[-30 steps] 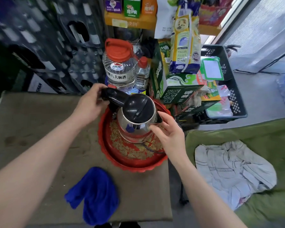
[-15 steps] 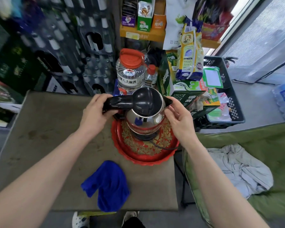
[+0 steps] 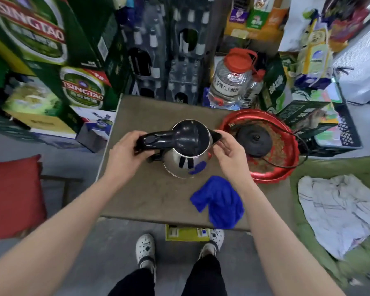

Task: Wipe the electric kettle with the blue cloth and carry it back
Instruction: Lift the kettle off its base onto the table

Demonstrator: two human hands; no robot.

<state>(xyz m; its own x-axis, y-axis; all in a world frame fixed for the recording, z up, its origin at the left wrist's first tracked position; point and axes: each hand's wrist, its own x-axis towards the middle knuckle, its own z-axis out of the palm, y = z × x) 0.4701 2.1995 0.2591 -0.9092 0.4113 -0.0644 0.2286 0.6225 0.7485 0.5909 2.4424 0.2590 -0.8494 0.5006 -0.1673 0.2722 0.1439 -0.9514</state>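
Note:
The electric kettle (image 3: 187,152), steel body with a black lid and handle, is over the middle of the brown table (image 3: 150,195), left of its black base (image 3: 254,140). My left hand (image 3: 126,152) grips the black handle. My right hand (image 3: 229,150) holds the kettle at its spout side, fingers curled on the rim. The crumpled blue cloth (image 3: 219,202) lies on the table just in front of the kettle, under my right forearm, and its reflection shows on the steel.
The base sits in a red round tray (image 3: 286,171) with its cord trailing right. A large clear jug with a red cap (image 3: 231,80), beer cartons (image 3: 81,90) and a black crate (image 3: 346,133) crowd the back. A green cot with white fabric (image 3: 340,210) is at right.
Both hands lifted the kettle off its base in the red tray and carried it left to the middle of the table. The base is now exposed. The camera view shifted left.

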